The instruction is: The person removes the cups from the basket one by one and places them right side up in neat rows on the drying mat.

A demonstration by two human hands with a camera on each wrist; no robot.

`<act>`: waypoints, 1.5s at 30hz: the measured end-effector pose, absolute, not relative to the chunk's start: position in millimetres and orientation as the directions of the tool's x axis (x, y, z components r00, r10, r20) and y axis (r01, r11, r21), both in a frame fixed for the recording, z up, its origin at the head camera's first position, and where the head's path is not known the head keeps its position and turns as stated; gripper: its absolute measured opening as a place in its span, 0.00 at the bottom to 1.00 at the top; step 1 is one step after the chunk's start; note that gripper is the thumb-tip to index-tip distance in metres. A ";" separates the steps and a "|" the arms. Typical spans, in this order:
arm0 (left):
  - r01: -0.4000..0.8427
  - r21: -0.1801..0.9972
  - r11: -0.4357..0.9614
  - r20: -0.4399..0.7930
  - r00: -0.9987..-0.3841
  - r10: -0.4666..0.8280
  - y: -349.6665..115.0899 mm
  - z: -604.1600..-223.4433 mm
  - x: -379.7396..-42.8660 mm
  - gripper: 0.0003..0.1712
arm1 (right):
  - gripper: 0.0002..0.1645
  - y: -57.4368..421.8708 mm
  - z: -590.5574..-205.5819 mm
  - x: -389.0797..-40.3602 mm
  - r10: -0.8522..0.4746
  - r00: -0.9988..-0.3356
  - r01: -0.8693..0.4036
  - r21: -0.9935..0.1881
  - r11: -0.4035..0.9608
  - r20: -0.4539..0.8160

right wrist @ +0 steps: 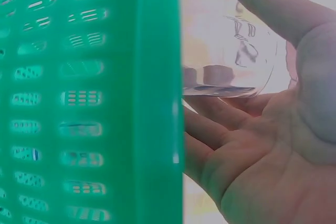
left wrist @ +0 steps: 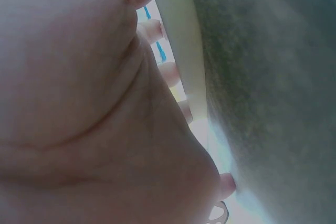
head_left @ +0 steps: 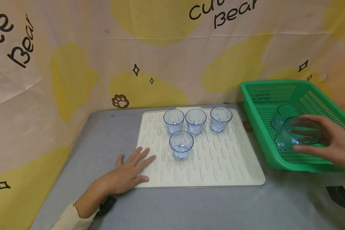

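My right hand [head_left: 337,143] grips a clear bluish drinking glass [head_left: 286,137], tilted, over the inside of the green basket [head_left: 254,140]. In the right wrist view the thumb lies on one side of the glass [right wrist: 226,40] and the fingers on the other; the basket wall hides part of it. Behind it in the basket is another glass [head_left: 279,116]. My left hand [head_left: 123,177] rests with spread fingers on the left edge of the white drying mat [head_left: 218,169]. On the mat stand three glasses [head_left: 195,121] in a back row and a single glass [head_left: 181,145] before them.
The grey tabletop [head_left: 204,207] surrounds the mat. A printed cloth [head_left: 161,57] hangs at the back and left. Right of the mat, the basket has raised slotted walls. A black curved object [head_left: 342,198] shows at the right edge.
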State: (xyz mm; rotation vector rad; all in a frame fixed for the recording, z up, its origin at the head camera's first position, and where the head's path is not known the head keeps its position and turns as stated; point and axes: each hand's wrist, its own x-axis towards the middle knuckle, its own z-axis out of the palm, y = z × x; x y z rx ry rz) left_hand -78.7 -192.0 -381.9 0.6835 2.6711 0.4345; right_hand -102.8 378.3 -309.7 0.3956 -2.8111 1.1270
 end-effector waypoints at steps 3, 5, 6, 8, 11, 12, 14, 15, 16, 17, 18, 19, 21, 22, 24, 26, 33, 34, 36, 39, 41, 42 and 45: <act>0.398 0.373 0.838 -0.260 -0.822 0.507 -192.5 -382.7 -79.0 0.40 | 0.51 375.8 -307.6 -102.3 -0.206 -0.959 -0.285 -0.693 0.662 0.197; 0.398 0.375 0.837 -0.261 -0.821 0.508 -192.9 -383.1 -78.9 0.40 | 0.51 375.0 -306.8 -102.5 -0.212 -0.956 -0.294 -0.698 0.653 0.204; 0.398 0.376 0.837 -0.261 -0.821 0.507 -193.1 -383.2 -78.8 0.40 | 0.51 374.6 -306.4 -102.7 -0.216 -0.954 -0.298 -0.699 0.650 0.206; 0.397 0.378 0.837 -0.261 -0.821 0.507 -193.6 -383.5 -78.6 0.40 | 0.51 373.8 -305.8 -102.9 -0.220 -0.954 -0.301 -0.699 0.648 0.206; 0.393 0.382 0.836 -0.261 -0.822 0.506 -193.9 -383.6 -78.4 0.40 | 0.52 372.4 -304.8 -103.2 -0.222 -0.953 -0.303 -0.700 0.647 0.207; 0.391 0.383 0.837 -0.262 -0.823 0.505 -194.0 -383.6 -78.4 0.40 | 0.52 371.7 -304.4 -103.4 -0.224 -0.952 -0.307 -0.701 0.643 0.211; 0.389 0.386 0.837 -0.263 -0.823 0.504 -194.0 -383.7 -78.4 0.40 | 0.52 370.4 -303.9 -103.3 -0.227 -0.949 -0.315 -0.703 0.638 0.219; 0.389 0.386 0.837 -0.265 -0.822 0.504 -194.0 -383.6 -78.3 0.40 | 0.53 369.7 -303.6 -103.2 -0.230 -0.947 -0.320 -0.704 0.634 0.224; 0.388 0.387 0.837 -0.267 -0.822 0.504 -194.1 -383.7 -78.3 0.40 | 0.53 368.9 -303.3 -103.0 -0.232 -0.945 -0.325 -0.705 0.630 0.229; 0.388 0.385 0.837 -0.267 -0.822 0.503 -194.2 -383.7 -78.2 0.40 | 0.53 368.0 -303.0 -102.7 -0.235 -0.943 -0.332 -0.707 0.625 0.235; 0.387 0.384 0.838 -0.269 -0.822 0.503 -194.3 -383.6 -78.1 0.40 | 0.53 367.1 -302.6 -102.3 -0.238 -0.941 -0.339 -0.710 0.617 0.242; 0.386 0.383 0.839 -0.270 -0.822 0.501 -194.3 -383.5 -78.0 0.40 | 0.53 366.2 -302.1 -102.0 -0.240 -0.939 -0.343 -0.713 0.612 0.246; 0.384 0.381 0.841 -0.272 -0.823 0.499 -194.6 -383.2 -77.8 0.40 | 0.53 364.3 -301.1 -101.4 -0.240 -0.939 -0.344 -0.716 0.608 0.247; 0.383 0.381 0.841 -0.272 -0.823 0.498 -194.6 -382.9 -77.6 0.40 | 0.53 363.5 -300.4 -101.1 -0.239 -0.940 -0.340 -0.716 0.609 0.243; 0.383 0.382 0.841 -0.271 -0.824 0.497 -194.7 -382.3 -77.2 0.40 | 0.54 362.0 -299.1 -100.3 -0.235 -0.944 -0.328 -0.717 0.615 0.230; 0.382 0.383 0.841 -0.269 -0.825 0.497 -194.7 -381.7 -76.7 0.40 | 0.54 360.6 -298.1 -99.6 -0.231 -0.950 -0.311 -0.715 0.626 0.212; 0.385 0.381 0.841 -0.261 -0.828 0.497 -194.2 -381.9 -76.2 0.40 | 0.52 354.5 -297.6 -97.7 -0.242 -0.953 -0.294 -0.740 0.605 0.180; 0.391 0.378 0.839 -0.257 -0.827 0.500 -193.9 -382.2 -76.7 0.40 | 0.52 353.4 -297.9 -97.2 -0.243 -0.953 -0.295 -0.743 0.601 0.182; 0.401 0.378 0.834 -0.249 -0.824 0.509 -193.1 -382.8 -78.1 0.40 | 0.52 350.9 -298.0 -96.4 -0.246 -0.950 -0.302 -0.747 0.592 0.189; 0.413 0.379 0.828 -0.241 -0.820 0.519 -192.4 -383.4 -80.0 0.40 | 0.52 345.7 -297.8 -95.5 -0.275 -0.938 -0.337 -0.751 0.569 0.212; 0.411 0.381 0.828 -0.245 -0.819 0.519 -192.4 -383.4 -80.4 0.40 | 0.52 341.5 -297.4 -95.7 -0.298 -0.928 -0.359 -0.754 0.550 0.224; 0.409 0.381 0.829 -0.248 -0.819 0.518 -192.5 -383.5 -80.4 0.40 | 0.52 339.2 -297.1 -95.9 -0.312 -0.922 -0.372 -0.754 0.542 0.231; 0.402 0.380 0.833 -0.258 -0.819 0.513 -192.7 -383.4 -80.0 0.40 | 0.53 331.8 -296.8 -97.5 -0.327 -0.917 -0.380 -0.755 0.535 0.229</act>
